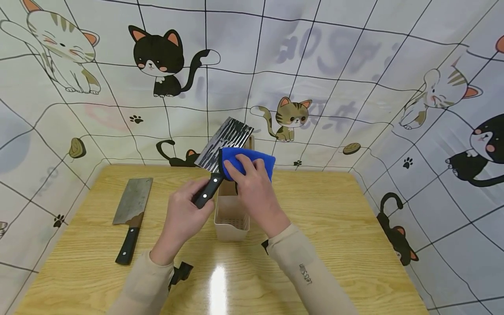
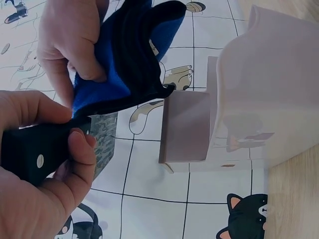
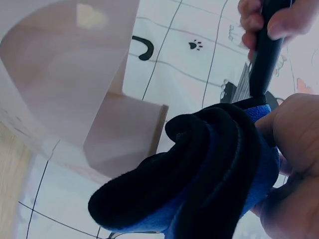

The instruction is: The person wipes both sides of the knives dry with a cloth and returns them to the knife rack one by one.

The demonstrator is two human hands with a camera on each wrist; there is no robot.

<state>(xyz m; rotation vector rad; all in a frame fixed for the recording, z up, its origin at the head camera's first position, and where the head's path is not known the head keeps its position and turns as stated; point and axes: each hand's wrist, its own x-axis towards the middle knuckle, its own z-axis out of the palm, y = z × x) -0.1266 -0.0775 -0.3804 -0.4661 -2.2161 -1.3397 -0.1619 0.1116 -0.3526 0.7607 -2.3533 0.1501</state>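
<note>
Left hand (image 1: 185,216) clamped round the black handle (image 1: 208,191) of the raised cleaver (image 1: 226,142). Right hand (image 1: 256,188) grips the bunched blue cloth (image 1: 267,161), fingers on top, cloth lying over the blade by the handle end. Raised cleaver sits in front of the middle of the far edge of the surface (image 1: 334,227). Blade streaky; dirt or reflection, can't tell.

Looks like wiping. To do it well: handle grip firm so the blade doesn't twist, cloth folded thick under the fingers, strokes from spine out past the cutting edge, never along it. Cutting edge seems to face the left edge of the surface, so fingertips best kept back from that side. Loose cloth folds could snag on the blade corner.

Further out: pale container (image 1: 232,232) below the hands, toward the far edge. Second cleaver (image 1: 134,201) lies flat near the left edge, handle toward the near edge. Cat-print sheet (image 1: 232,52) behind.
</note>
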